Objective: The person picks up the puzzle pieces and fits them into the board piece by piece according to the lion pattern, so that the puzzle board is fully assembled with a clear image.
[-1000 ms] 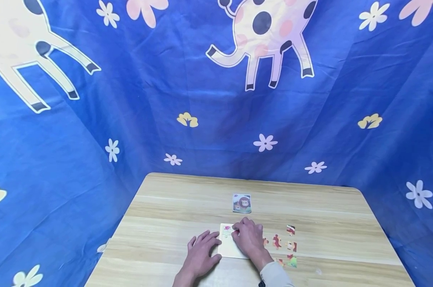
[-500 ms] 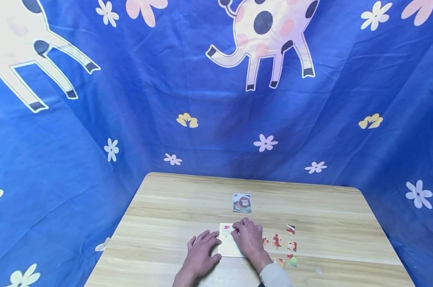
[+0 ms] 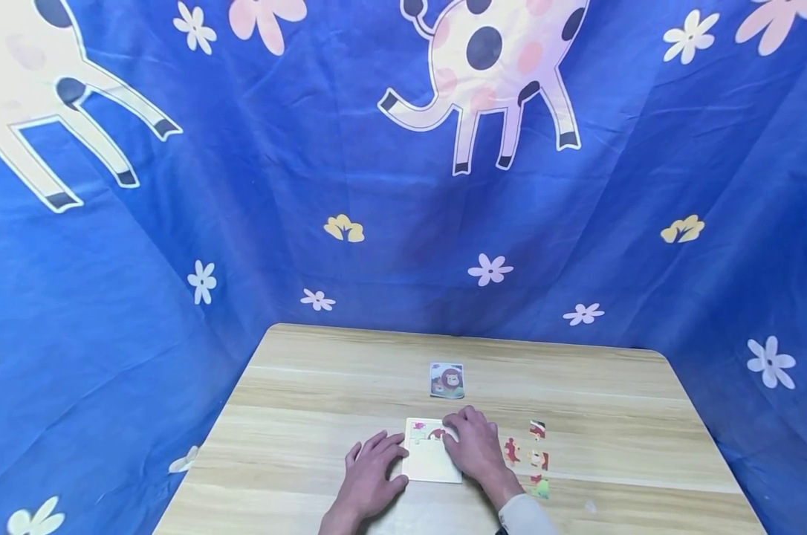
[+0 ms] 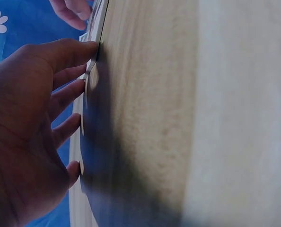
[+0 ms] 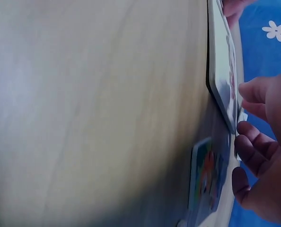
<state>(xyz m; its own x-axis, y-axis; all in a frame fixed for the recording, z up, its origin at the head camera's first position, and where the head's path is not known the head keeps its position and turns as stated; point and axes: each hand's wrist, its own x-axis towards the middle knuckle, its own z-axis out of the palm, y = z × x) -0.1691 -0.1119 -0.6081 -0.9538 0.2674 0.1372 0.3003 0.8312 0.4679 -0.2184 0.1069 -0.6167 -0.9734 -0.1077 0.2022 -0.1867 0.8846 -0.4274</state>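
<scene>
A pale square puzzle tray (image 3: pixel 430 467) lies on the table in front of me. In its far left corner sits a jigsaw piece with a pink patch (image 3: pixel 419 428), and beside it lies a jigsaw piece with reddish brown (image 3: pixel 436 434). My left hand (image 3: pixel 373 474) rests at the tray's left side, fingers spread; the left wrist view shows its thumb (image 4: pixel 86 49) against the tray's edge. My right hand (image 3: pixel 478 447) is over the tray's far right part, its fingertips close beside the reddish-brown piece. In the right wrist view its fingers (image 5: pixel 251 149) are loosely bent with nothing between them.
Several loose jigsaw pieces lie right of my right hand, among them a red one (image 3: pixel 513 451) and a green one (image 3: pixel 540 487). Beyond the tray lies a picture card with a lion (image 3: pixel 447 380). A blue patterned curtain (image 3: pixel 377 163) hangs behind the wooden table (image 3: pixel 597 423).
My right hand has shifted slightly right and let go of the reddish-brown jigsaw piece, which now shows on the tray. The left hand has stayed at the tray's left edge.
</scene>
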